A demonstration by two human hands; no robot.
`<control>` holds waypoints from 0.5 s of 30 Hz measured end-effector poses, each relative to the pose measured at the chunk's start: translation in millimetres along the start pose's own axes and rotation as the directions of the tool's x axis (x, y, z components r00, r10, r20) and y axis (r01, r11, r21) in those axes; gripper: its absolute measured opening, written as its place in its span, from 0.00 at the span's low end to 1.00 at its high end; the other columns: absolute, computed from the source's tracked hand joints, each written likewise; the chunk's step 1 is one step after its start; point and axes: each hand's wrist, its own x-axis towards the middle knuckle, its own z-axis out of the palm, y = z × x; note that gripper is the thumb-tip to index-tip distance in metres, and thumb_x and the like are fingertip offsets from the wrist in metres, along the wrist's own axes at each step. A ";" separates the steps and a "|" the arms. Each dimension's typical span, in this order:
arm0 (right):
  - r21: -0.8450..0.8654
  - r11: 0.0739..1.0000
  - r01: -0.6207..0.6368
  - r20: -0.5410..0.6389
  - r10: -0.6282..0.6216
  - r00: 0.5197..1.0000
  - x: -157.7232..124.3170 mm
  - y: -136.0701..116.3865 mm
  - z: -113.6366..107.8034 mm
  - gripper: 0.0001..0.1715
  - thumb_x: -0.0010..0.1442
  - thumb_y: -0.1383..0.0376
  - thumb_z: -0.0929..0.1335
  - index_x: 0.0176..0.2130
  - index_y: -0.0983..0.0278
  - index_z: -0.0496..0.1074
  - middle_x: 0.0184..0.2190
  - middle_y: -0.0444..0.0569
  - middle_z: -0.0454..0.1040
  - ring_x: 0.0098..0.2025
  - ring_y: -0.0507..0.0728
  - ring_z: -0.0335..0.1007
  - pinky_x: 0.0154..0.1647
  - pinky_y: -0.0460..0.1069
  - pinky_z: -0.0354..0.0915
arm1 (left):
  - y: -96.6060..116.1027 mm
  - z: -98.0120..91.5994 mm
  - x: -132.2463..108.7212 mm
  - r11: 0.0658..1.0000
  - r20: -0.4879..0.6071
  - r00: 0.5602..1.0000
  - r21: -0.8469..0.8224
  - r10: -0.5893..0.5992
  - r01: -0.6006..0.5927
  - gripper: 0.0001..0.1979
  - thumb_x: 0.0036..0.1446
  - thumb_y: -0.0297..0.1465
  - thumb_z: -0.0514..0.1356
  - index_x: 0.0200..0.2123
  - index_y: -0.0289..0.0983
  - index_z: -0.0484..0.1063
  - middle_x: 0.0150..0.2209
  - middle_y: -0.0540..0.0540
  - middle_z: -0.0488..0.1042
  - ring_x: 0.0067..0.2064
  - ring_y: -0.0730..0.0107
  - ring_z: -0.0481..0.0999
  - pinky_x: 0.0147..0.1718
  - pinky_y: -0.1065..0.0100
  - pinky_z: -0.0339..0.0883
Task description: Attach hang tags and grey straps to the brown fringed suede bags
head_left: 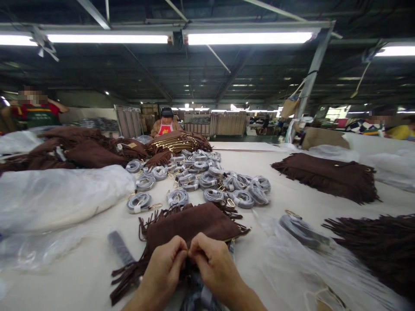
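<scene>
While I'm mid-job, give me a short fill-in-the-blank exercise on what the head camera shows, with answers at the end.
1. The left hand and right hand pinch something too small to tell, beside a fringed bag colored ____.
2. Beyond that bag, many coiled straps colored ____ lie on the white table.
3. Beyond the straps, a person with a dark hat wears an apron that is mainly ____.

Missing words: brown; gray; red.

Overhead tube lights (249,38) w/ glare, dim ceiling (197,71), blur btm R
</scene>
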 end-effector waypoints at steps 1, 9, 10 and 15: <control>-0.024 0.999 0.024 0.019 -0.023 1.000 -0.9 -0.8 -1.2 0.10 0.56 0.74 0.61 0.27 0.61 0.64 0.24 0.41 0.69 0.26 0.51 0.65 0.28 0.44 0.55 | 0.4 -0.4 -0.6 0.998 0.000 0.999 0.050 0.035 -0.035 0.09 0.59 0.31 0.50 0.26 0.40 0.63 0.21 0.52 0.66 0.23 0.71 0.66 0.24 0.71 0.57; 0.039 0.998 0.053 0.167 -0.059 0.984 -2.3 4.6 -9.1 0.10 0.52 0.76 0.61 0.28 0.61 0.64 0.25 0.40 0.69 0.29 0.51 0.66 0.31 0.43 0.55 | -2.8 -6.2 1.3 0.955 0.167 0.975 0.232 0.149 -0.186 0.11 0.61 0.30 0.47 0.27 0.40 0.62 0.26 0.48 0.71 0.29 0.68 0.71 0.28 0.69 0.56; 0.084 0.996 0.015 0.171 -0.029 0.985 -0.6 4.0 -9.5 0.10 0.52 0.76 0.62 0.28 0.61 0.64 0.24 0.39 0.69 0.28 0.50 0.66 0.30 0.43 0.55 | -2.0 -7.7 2.9 0.965 0.186 0.973 0.197 0.136 -0.172 0.10 0.62 0.30 0.48 0.28 0.39 0.63 0.26 0.49 0.71 0.29 0.69 0.70 0.29 0.70 0.56; 0.030 0.996 -0.085 0.097 0.081 0.992 4.7 -10.6 -17.7 0.06 0.57 0.72 0.65 0.32 0.61 0.68 0.26 0.40 0.71 0.29 0.51 0.69 0.31 0.44 0.59 | 5.7 -23.5 9.5 0.998 0.217 0.974 0.025 0.059 -0.066 0.09 0.60 0.31 0.51 0.28 0.39 0.65 0.26 0.52 0.69 0.29 0.71 0.67 0.30 0.72 0.58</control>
